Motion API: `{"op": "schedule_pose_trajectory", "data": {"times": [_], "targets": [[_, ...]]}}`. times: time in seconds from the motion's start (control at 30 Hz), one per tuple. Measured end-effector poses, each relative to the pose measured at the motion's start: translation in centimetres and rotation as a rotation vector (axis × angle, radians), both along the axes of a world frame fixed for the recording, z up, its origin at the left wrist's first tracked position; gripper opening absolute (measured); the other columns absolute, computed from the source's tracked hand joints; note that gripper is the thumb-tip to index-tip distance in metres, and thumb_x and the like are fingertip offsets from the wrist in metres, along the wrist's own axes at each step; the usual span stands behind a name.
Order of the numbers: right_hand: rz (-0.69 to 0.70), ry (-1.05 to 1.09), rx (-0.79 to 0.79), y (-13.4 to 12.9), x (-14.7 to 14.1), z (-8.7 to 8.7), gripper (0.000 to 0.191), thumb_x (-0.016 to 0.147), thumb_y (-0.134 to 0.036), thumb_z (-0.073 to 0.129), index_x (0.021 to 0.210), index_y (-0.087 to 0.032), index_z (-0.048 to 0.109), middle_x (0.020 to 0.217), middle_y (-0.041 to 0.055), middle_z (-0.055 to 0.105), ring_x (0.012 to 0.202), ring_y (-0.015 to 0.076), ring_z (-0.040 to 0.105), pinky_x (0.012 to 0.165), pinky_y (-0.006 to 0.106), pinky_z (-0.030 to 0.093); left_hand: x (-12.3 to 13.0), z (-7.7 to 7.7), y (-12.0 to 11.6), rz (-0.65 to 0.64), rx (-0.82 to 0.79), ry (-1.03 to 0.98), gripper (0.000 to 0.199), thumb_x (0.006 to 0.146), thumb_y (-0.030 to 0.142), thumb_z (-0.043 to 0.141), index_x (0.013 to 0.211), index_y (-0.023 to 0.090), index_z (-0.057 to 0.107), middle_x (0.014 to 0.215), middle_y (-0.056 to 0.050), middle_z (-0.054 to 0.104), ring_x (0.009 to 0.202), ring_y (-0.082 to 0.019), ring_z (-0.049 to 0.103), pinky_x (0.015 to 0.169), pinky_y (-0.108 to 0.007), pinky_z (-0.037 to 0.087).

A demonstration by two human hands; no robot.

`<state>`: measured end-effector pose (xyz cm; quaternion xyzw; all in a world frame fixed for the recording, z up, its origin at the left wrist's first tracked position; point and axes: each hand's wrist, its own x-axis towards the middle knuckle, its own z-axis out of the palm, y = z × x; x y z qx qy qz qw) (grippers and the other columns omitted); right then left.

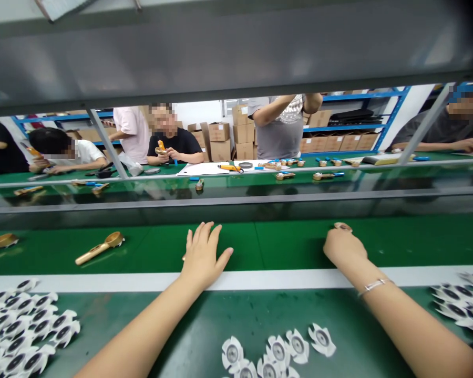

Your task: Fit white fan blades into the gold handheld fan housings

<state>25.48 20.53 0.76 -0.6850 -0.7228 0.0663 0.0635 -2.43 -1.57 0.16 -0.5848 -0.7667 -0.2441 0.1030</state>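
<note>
On the green conveyor belt [291,244], a small round golden part [342,227] shows just beyond the right hand [345,248]; its fingers are hidden, so I cannot tell if they hold it. The left hand [205,257] lies on the belt, fingers spread wide, with a golden spoon-shaped part [100,248] well apart on its left.

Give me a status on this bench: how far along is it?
Looks done: a gold paddle-shaped part lies on the belt. In hand: the right hand touches a small bronze disc; the left hand rests on the belt. Left: piles of white cut-outs remain.
</note>
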Motion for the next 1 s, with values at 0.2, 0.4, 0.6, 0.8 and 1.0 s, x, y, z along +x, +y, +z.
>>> {"op": "schedule_pose_trajectory", "data": {"times": [0.2, 0.4, 0.6, 0.8, 1.0], "targets": [[0.390, 0.080, 0.133, -6.1, -4.4, 2.4, 0.025, 0.084, -0.003, 0.051, 0.093, -0.010, 0.073, 0.099, 0.0161, 0.067, 0.089, 0.0288, 0.067, 0.080, 0.035, 0.051, 1.1, 1.4, 0.1, -0.137, -0.035, -0.576, 0.049, 0.088, 0.054, 0.047, 0.113, 0.014, 0.063, 0.124, -0.016, 0.058, 0.122, -0.033, 0.048, 0.109, -0.051, 0.030], [0.885, 0.318, 0.313, -15.6, -7.4, 3.3, 0.032, 0.091, -0.007, 0.044, 0.111, -0.012, 0.068, 0.120, 0.0115, 0.060, 0.106, 0.0215, 0.060, 0.096, 0.028, 0.047, 5.4, 2.8, -0.5, -0.324, -0.304, -1.329, 0.059, 0.089, 0.066, 0.036, 0.105, 0.017, 0.065, 0.088, -0.009, 0.070, 0.075, -0.019, 0.067, 0.063, -0.029, 0.052], [1.219, 0.555, 0.274, -19.5, -7.6, 2.7, 0.032, 0.086, -0.007, 0.044, 0.105, -0.010, 0.070, 0.121, 0.0143, 0.060, 0.111, 0.0268, 0.056, 0.097, 0.038, 0.049, 3.9, 2.0, 0.3, -0.148, 0.073, -1.911, 0.021, 0.081, 0.035, 0.066, 0.083, 0.015, 0.058, 0.067, 0.002, 0.059, 0.057, -0.010, 0.057, 0.054, -0.020, 0.046], [1.369, 0.477, -0.104, -19.7, -7.4, 1.2, 0.028, 0.079, -0.003, 0.054, 0.093, -0.018, 0.072, 0.106, 0.0065, 0.062, 0.101, 0.0220, 0.055, 0.092, 0.033, 0.047, 1.7, 0.9, 1.1, -0.131, 0.172, -1.895, 0.017, 0.082, 0.032, 0.062, 0.081, 0.017, 0.052, 0.058, 0.006, 0.049, 0.052, -0.008, 0.052, 0.053, -0.021, 0.047], [1.347, 0.478, -0.201, -20.0, -7.2, 0.7, 0.016, 0.081, -0.007, 0.058, 0.076, -0.020, 0.066, 0.101, 0.0030, 0.061, 0.096, 0.0200, 0.054, 0.088, 0.031, 0.044, 2.4, 0.6, 1.0, -0.151, 0.143, -1.789, 0.024, 0.076, 0.037, 0.066, 0.083, 0.017, 0.053, 0.058, 0.005, 0.051, 0.051, -0.009, 0.052, 0.052, -0.022, 0.048]]}}
